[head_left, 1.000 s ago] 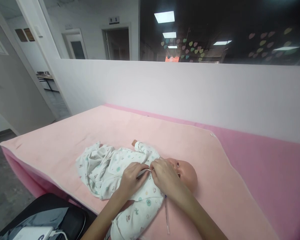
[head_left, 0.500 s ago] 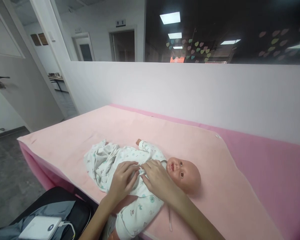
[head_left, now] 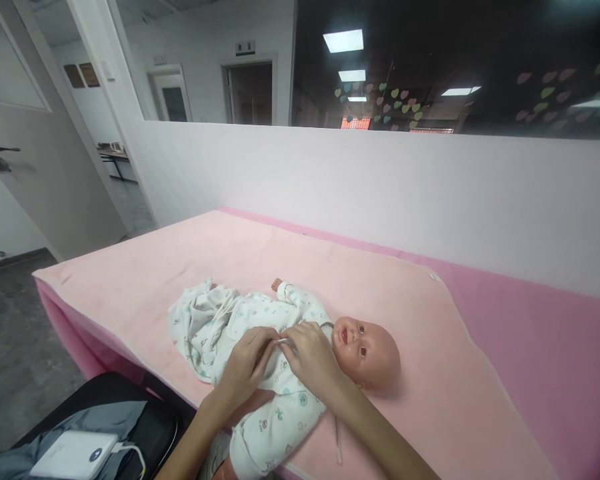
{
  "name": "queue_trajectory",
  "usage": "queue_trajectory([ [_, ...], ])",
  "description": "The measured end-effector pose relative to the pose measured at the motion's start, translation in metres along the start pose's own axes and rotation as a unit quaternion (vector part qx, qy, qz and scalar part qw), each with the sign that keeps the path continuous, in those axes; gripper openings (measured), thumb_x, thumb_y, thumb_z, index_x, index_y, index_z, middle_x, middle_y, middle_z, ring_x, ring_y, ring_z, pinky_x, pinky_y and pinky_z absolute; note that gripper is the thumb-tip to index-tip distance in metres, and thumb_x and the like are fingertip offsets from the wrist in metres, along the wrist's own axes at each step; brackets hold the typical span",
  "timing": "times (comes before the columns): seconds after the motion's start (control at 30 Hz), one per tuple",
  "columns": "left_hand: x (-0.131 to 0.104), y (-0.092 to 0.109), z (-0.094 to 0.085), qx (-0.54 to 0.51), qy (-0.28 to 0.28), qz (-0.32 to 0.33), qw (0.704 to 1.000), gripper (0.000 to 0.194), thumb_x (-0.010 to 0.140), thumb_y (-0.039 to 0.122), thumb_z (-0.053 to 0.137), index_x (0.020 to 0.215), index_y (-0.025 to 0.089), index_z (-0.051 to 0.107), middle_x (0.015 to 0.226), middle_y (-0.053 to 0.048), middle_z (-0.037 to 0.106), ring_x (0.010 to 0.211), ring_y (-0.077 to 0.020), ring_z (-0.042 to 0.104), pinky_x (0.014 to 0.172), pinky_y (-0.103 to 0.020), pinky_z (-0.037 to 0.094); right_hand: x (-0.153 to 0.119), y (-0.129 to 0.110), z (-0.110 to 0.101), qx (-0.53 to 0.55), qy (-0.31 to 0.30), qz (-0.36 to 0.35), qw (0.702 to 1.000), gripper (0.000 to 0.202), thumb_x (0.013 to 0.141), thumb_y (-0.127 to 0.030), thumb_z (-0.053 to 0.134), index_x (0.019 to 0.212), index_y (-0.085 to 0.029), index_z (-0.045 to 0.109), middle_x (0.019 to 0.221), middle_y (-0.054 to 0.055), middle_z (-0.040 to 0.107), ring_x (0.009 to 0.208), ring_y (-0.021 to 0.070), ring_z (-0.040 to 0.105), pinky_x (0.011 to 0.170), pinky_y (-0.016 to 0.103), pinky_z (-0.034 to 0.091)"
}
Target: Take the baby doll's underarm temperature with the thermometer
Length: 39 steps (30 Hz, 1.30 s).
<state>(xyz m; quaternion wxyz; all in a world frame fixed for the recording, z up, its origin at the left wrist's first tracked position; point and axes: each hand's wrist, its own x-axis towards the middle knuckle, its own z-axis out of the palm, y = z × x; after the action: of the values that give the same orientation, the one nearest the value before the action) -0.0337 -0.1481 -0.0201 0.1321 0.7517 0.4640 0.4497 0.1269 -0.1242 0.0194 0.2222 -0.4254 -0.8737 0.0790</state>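
Note:
A baby doll (head_left: pixel 367 350) lies on its back, its head to the right, wearing a white garment (head_left: pixel 260 310) with small green and brown prints. Over its chest, my left hand (head_left: pixel 249 357) pinches a thin white tie (head_left: pixel 283 341), fingers closed. Close beside it, my right hand (head_left: pixel 310 357) is closed on the same tie, thumb and fingertips together. Most of the tie is hidden by my fingers. One sleeve (head_left: pixel 280 427) stretches toward me, and the garment's lower part is bunched at the left. Another thin white tie (head_left: pixel 339 443) lies on the sheet beside my right forearm.
A pale pink sheet (head_left: pixel 145 260) covers the table, with a darker pink cloth (head_left: pixel 540 313) beneath. A black chair (head_left: pixel 110 393) at the lower left carries grey cloth and a white power bank (head_left: pixel 75 455) with a cable. A white wall (head_left: pixel 380 180) stands behind.
My fingers have closed in tighter on the white tie, and less of it shows between them. The doll stays in place; the view has shifted slightly.

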Motion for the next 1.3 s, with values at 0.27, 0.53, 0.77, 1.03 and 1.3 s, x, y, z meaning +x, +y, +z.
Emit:
queue_trajectory([
  [0.27,0.005,0.004,-0.004,-0.056,-0.025,-0.048,0.997,0.018,0.088,0.029,0.045,0.097,0.02,0.057,0.088,-0.006,0.064,0.076,-0.0187,0.059,0.069,-0.031,0.049,-0.001,0.0,0.004,-0.036,0.021,-0.013,0.999,0.013,0.089,-0.02,0.045,0.085,-0.018,0.057,0.081,0.004,0.061,0.08,0.0168,0.054,0.077,0.03,0.037],
  [0.53,0.007,0.0,-0.006,-0.041,-0.034,-0.036,0.998,0.021,0.088,0.028,0.046,0.101,0.023,0.061,0.093,-0.006,0.066,0.083,-0.0195,0.062,0.072,-0.031,0.05,0.0,0.005,0.007,-0.05,0.042,-0.031,0.997,0.023,0.091,-0.02,0.041,0.074,-0.018,0.057,0.073,0.003,0.06,0.075,0.0153,0.053,0.077,0.029,0.039],
  [0.77,0.008,-0.003,-0.006,-0.013,-0.028,-0.025,0.999,0.022,0.089,0.029,0.044,0.097,0.023,0.064,0.088,-0.005,0.067,0.08,-0.0195,0.061,0.07,-0.031,0.049,0.001,0.003,-0.006,-0.065,0.045,-0.11,0.991,0.026,0.09,-0.018,0.041,0.07,-0.019,0.058,0.07,0.001,0.059,0.072,0.0139,0.052,0.094,0.035,0.032],
  [1.03,0.0,-0.035,-0.04,0.105,-0.056,0.0,0.993,0.021,0.083,0.038,0.054,0.09,0.021,0.066,0.09,-0.006,0.065,0.085,-0.0221,0.056,0.077,-0.034,0.045,0.001,0.002,-0.011,-0.023,0.051,-0.063,0.996,0.019,0.088,-0.02,0.046,0.074,-0.018,0.057,0.072,0.001,0.061,0.075,0.0133,0.052,0.088,0.03,0.033],
  [1.3,-0.006,-0.037,-0.05,0.033,-0.077,-0.053,0.995,0.022,0.086,0.033,0.048,0.092,0.02,0.064,0.092,-0.006,0.063,0.089,-0.0201,0.056,0.078,-0.031,0.044,-0.001,0.002,-0.004,-0.053,0.042,-0.057,0.996,0.016,0.085,-0.016,0.046,0.071,-0.018,0.054,0.073,0.002,0.059,0.074,0.016,0.05,0.08,0.032,0.036],
])
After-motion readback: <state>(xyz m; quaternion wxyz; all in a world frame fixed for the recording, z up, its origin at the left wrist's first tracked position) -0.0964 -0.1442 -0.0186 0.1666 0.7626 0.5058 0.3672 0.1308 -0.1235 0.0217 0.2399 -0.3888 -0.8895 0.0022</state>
